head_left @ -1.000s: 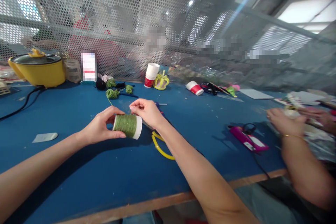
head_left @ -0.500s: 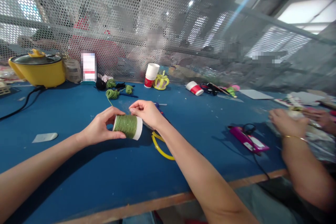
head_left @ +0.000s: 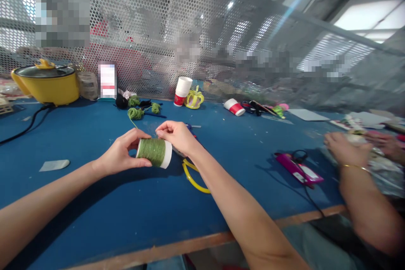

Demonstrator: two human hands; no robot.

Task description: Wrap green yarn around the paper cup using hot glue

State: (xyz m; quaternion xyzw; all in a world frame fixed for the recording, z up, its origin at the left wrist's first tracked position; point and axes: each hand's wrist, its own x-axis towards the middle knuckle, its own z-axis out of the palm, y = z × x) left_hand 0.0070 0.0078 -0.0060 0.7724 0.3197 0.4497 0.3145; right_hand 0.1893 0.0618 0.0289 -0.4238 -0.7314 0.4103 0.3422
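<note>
1. The left hand (head_left: pixel 123 152) grips a paper cup (head_left: pixel 153 152) on its side, wrapped in green yarn except for a white band at the right end.
2. The right hand (head_left: pixel 174 135) is beside the cup, thumb and fingertips together; anything between them is too small to tell.
3. A green strand (head_left: pixel 133 123) runs from the left hand to a yarn ball (head_left: pixel 136 113) farther back on the blue bench (head_left: pixel 95 219).
4. A yellow loop (head_left: pixel 190 180) lies partly behind the right forearm.
5. Far left, a yellow pot (head_left: pixel 52 88) stands beside a clear jar (head_left: pixel 87 85).
6. At right, a purple box (head_left: pixel 292 168) lies near another person's hand (head_left: pixel 349 147).
</note>
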